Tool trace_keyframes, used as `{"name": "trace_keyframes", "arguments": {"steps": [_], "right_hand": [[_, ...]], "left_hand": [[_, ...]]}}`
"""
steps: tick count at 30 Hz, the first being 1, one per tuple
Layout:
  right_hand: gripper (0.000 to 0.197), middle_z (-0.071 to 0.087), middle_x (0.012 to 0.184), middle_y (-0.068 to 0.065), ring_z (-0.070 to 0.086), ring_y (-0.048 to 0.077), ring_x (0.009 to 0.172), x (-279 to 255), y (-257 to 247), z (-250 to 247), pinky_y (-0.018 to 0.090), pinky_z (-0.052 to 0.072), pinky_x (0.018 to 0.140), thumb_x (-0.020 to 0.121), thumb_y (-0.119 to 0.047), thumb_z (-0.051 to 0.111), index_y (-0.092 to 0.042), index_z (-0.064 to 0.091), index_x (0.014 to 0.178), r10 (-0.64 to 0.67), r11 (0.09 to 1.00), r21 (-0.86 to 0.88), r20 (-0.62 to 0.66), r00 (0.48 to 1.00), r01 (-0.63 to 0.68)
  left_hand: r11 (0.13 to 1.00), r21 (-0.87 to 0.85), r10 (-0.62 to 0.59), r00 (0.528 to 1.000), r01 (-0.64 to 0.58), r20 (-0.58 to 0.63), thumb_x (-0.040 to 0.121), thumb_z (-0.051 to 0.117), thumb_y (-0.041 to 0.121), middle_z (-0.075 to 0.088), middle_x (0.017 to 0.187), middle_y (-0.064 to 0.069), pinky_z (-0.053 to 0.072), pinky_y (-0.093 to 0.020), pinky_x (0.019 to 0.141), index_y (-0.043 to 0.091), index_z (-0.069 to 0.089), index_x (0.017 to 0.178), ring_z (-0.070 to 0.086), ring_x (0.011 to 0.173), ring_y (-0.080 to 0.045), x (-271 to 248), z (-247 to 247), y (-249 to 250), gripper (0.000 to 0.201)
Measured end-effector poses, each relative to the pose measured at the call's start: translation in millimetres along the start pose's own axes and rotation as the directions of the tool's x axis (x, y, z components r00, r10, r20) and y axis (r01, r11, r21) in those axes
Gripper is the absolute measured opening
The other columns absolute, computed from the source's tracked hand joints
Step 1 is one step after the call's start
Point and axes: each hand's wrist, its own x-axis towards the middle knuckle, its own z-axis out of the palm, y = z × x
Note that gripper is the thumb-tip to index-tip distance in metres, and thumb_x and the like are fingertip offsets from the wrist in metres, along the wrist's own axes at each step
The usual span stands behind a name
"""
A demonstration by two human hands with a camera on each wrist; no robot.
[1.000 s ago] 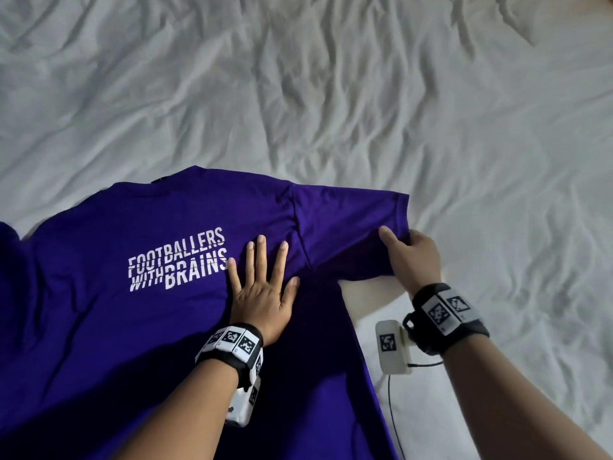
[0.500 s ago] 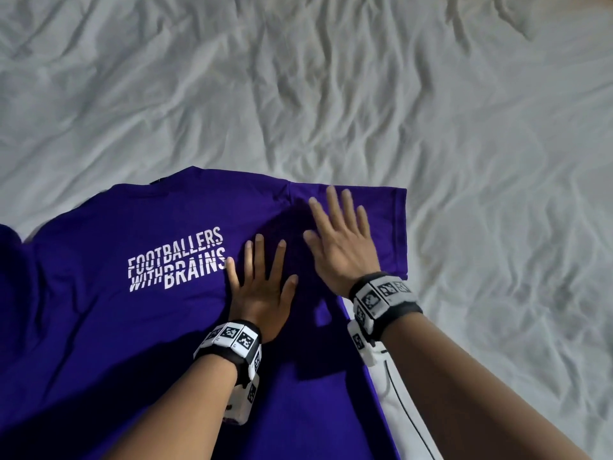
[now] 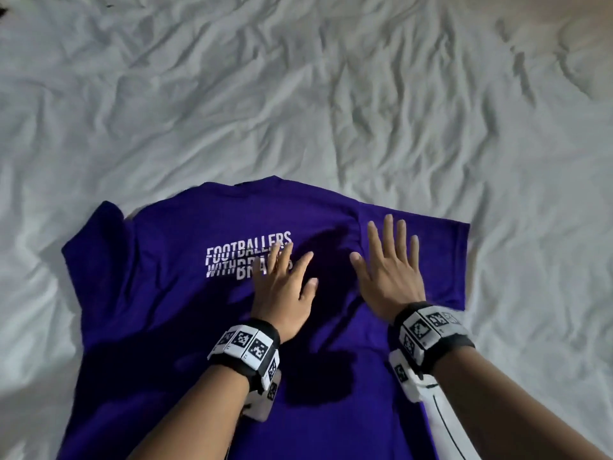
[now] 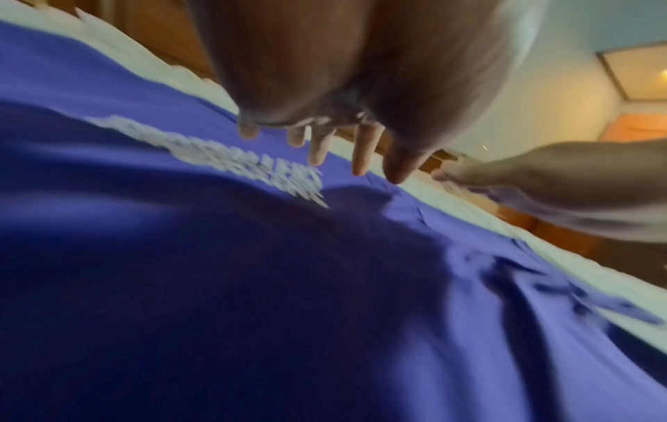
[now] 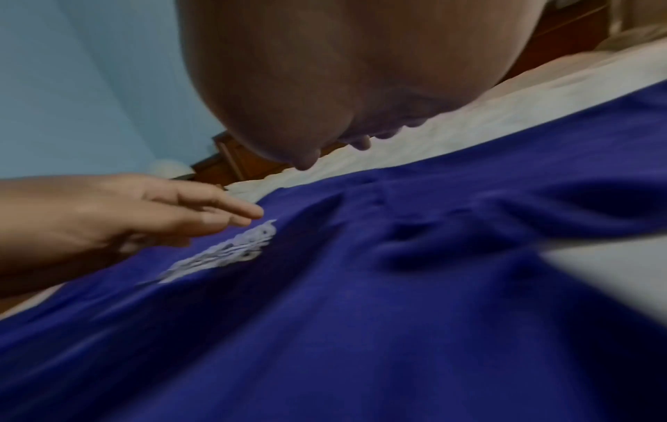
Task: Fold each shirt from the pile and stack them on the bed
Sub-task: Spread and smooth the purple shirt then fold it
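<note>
Head view: purple T-shirt (image 3: 166, 327) running bottom to top on white bedsheet (image 3: 331, 94); right sleeve (image 3: 441, 260) beneath flat-fingered right hand (image 3: 388, 277); left hand (image 3: 285, 290) flat, frame centre.

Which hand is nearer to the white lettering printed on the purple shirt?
Left. The left hand is over the white lettering, its fingers covering the end of the print. The right hand lies flat on the purple shirt near the sleeve seam, clear of the print.
</note>
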Motion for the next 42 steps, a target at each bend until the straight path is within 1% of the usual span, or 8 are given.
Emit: {"name": "trace_keyframes", "arguments": {"steps": [6,12,20,27,31,36,40,42], "right_hand": [[0.079,-0.016,0.169,0.003,-0.026,0.022,0.153,-3,-144,46,0.042,-0.013,0.125,0.096,-0.063,0.003,-0.023,0.005,0.164,-0.258,0.965,0.084,0.106,0.96,0.25],[0.078,-0.022,0.168,0.002,-0.029,0.023,0.152,8,-275,109,0.042,-0.015,0.125,0.094,-0.063,-0.001,-0.026,-0.003,0.163,-0.402,0.915,0.078,0.245,0.882,0.395],[0.075,-0.034,0.162,-0.006,-0.036,0.018,0.148,20,-354,162,0.05,-0.025,0.119,0.088,-0.062,-0.019,-0.029,-0.022,0.155,-0.234,0.972,0.093,0.249,0.94,0.217],[0.072,-0.033,0.163,-0.005,-0.032,0.02,0.15,24,-363,183,0.052,-0.024,0.119,0.093,-0.064,-0.013,-0.029,-0.023,0.155,-0.16,0.987,0.01,0.167,0.973,0.161],[0.071,-0.029,0.165,-0.001,-0.029,0.024,0.152,25,-367,186,0.057,-0.019,0.12,0.095,-0.065,-0.01,-0.03,-0.022,0.156,-0.16,0.986,-0.02,0.137,0.978,0.164],[0.072,-0.028,0.166,0.0,-0.028,0.025,0.152,24,-368,186,0.058,-0.018,0.12,0.094,-0.068,-0.01,-0.033,-0.022,0.156,-0.153,0.986,-0.043,0.156,0.976,0.161],[0.074,-0.031,0.165,-0.001,-0.032,0.023,0.151,27,-368,185,0.056,-0.023,0.118,0.092,-0.071,-0.01,-0.034,-0.024,0.154,-0.149,0.987,-0.036,0.198,0.969,0.159],[0.074,-0.035,0.162,-0.003,-0.035,0.022,0.149,27,-368,184,0.055,-0.026,0.117,0.091,-0.072,-0.01,-0.035,-0.026,0.153,-0.154,0.987,-0.02,0.217,0.964,0.162]], "left_hand": [[0.912,-0.146,-0.411,0.849,0.384,-0.334,0.094,0.058,0.031,0.056,0.139,-0.016,0.046,-0.06,0.097,0.018,0.067,0.126,0.05,0.128,-0.041,-41,-83,-152,0.036],[0.543,-0.397,-0.831,0.541,0.74,-0.128,0.098,0.061,0.041,0.038,0.149,-0.025,0.036,-0.055,0.11,0.007,0.034,0.151,0.038,0.137,-0.043,-65,-131,-280,0.069],[0.573,-0.556,-0.772,0.625,0.602,-0.119,0.095,0.062,0.044,0.069,0.107,-0.011,0.048,-0.051,0.095,0.01,0.056,0.106,0.063,0.102,-0.037,-51,-109,-313,0.036],[0.087,-0.994,-0.974,0.216,0.065,-0.071,0.09,0.061,-0.001,0.064,0.085,-0.004,0.053,-0.034,0.074,0.014,0.054,0.088,0.061,0.074,-0.022,-96,-115,-346,0.017],[-0.315,-0.933,-0.912,0.33,-0.177,0.245,0.074,0.078,0.004,0.069,0.116,-0.017,0.057,-0.058,0.083,0.007,0.055,0.121,0.071,0.097,-0.037,-124,-114,-358,0.052],[-0.238,-0.971,-0.91,0.345,0.023,0.231,0.084,0.078,0.014,0.073,0.109,-0.02,0.054,-0.033,0.05,0.006,0.062,0.126,0.07,0.071,-0.031,-140,-134,-365,0.046],[-0.11,-0.871,-0.822,0.449,0.479,0.351,0.068,0.079,0.071,0.078,0.094,-0.007,0.061,-0.043,0.061,0.018,0.078,0.103,0.076,0.082,-0.035,-127,-158,-376,0.064],[0.003,-0.797,-0.821,0.456,0.604,0.343,0.069,0.081,0.065,0.078,0.091,-0.007,0.062,-0.044,0.063,0.016,0.077,0.094,0.076,0.083,-0.035,-117,-164,-378,0.056]]}}
